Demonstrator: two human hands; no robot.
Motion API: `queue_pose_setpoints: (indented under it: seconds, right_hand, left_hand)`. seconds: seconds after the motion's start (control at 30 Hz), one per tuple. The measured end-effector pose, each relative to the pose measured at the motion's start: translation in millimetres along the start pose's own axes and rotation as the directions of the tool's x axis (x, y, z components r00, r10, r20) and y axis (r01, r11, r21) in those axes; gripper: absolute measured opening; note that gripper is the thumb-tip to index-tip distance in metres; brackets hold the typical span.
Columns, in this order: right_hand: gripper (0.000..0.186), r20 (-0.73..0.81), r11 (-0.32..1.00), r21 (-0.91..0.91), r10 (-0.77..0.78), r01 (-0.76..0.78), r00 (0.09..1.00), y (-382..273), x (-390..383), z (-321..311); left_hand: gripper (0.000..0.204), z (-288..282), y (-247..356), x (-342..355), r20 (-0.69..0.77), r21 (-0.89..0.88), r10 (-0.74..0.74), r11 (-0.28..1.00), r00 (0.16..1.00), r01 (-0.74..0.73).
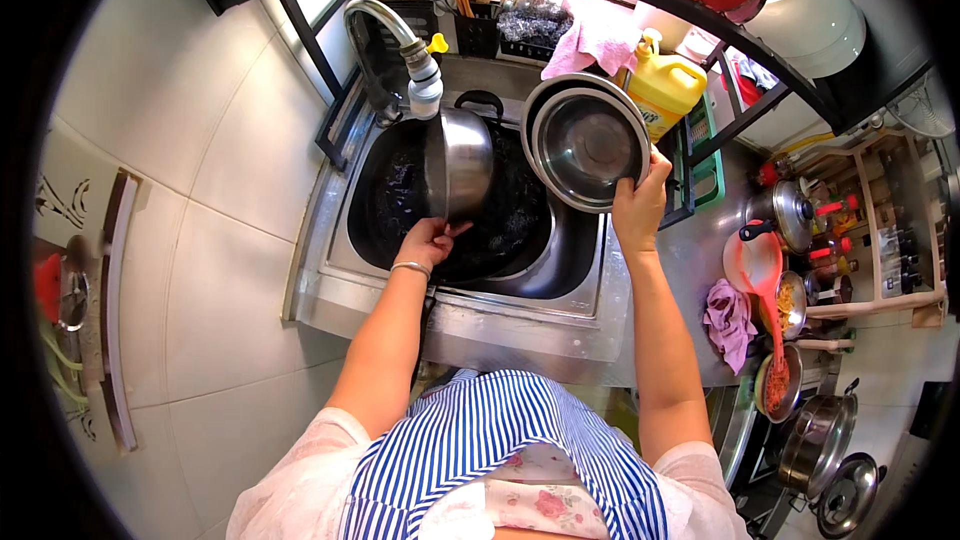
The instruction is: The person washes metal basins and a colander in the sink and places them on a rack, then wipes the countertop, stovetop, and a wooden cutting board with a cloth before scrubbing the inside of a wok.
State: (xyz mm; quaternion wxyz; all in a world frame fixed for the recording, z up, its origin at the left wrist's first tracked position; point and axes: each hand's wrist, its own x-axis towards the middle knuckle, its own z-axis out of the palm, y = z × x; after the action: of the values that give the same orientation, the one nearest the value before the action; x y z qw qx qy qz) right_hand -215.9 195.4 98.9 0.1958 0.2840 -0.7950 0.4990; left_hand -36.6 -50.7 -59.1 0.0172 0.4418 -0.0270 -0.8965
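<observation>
Nearest the lower edge is the person's blue-and-white striped apron (500,440), both bare forearms reaching up over the front rim of the steel sink (520,325). The left hand (428,238), a thin bangle at the wrist, closes its fingers and thumb on the lower rim of a round, shiny stainless-steel pot (458,165), which is tipped on its side above the dark wok (400,200) lying in the basin, directly below the spout of the curved metal tap (400,40). The pot's polished wall shows bright streaks of reflected light (its mouth faces away to the left, so the inside is hidden). The right hand (640,205) grips the lower right edge of a wide, shallow stainless-steel basin (588,143), fingers wrapped over the rim; this basin stands tilted at the sink's back right corner, its dull grey inside turned toward the camera. Just behind it sits a yellow plastic jug (665,85) and a pink cloth (595,35). Off to the right, on the worktop's far side, lie a mauve rag (728,320) and several lidded steel pots (820,435).
</observation>
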Motion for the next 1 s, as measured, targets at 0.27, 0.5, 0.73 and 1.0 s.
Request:
queue_pose_setpoints:
  seconds: [0.27,0.5,0.73,1.0]
  right_hand:
    - [0.045,0.02,0.998,-0.015,-0.059,0.059,0.998,-1.0,-7.7,10.0]
    - [0.043,0.131,0.997,-0.058,-0.052,0.06,0.99,-15.0,-18.6,27.9]
    - [0.035,0.267,0.998,-0.058,0.016,0.0,0.964,-3.6,-43.4,95.6]
    - [0.02,0.285,0.829,0.196,0.463,-0.524,0.839,39.4,-97.9,195.6]
  left_hand:
    - [0.038,-7.9,-39.4,-38.2,0.28,-0.233,-0.093,0.959,0.956,0.162]
    - [0.048,-16.3,-79.7,-80.8,0.623,-0.2,-0.152,0.917,0.767,0.344]
    - [0.046,-26.2,-76.4,-101.2,0.742,-0.242,-0.06,0.904,0.667,0.351]
    - [0.044,-37.2,-55.9,-114.2,0.735,-0.22,0.0,0.946,0.678,0.239]
